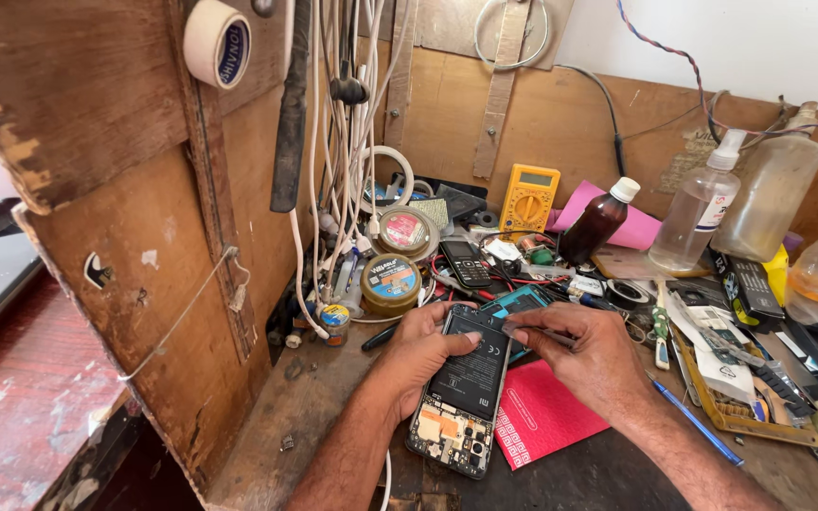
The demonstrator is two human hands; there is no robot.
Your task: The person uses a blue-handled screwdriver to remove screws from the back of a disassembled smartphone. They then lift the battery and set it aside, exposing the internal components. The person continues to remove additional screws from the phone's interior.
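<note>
The left hand (425,348) was wrapped around the side of an opened phone (464,390), fingers curled over its upper left edge and thumb lying on the black battery (473,364), holding it flat on the bench (295,416). The right hand (587,358) was pinched tight on a thin metal tool (532,333), thumb and forefinger closed around it, with the tip set at the phone's upper right edge, just beside the left thumb. Whether the tip actually touched the frame could not be told. Below the left hand's hold, the phone's bare circuit board (449,437) lay exposed at the near end. Under the right wrist and touching the phone's right side lay a red mat (543,414). Just beyond the fingertips sat a teal-edged part (521,301), partly hidden by the phone. Farther beyond the grip stood a round tin (390,282), a small keypad phone (467,263), a yellow multimeter (528,199) and a brown bottle (598,223). To the right of the tool hand lay a blue pen (698,426) and a screwdriver (661,339), near but not touching. White cables (333,170) hung well to the left of the holding hand.
</note>
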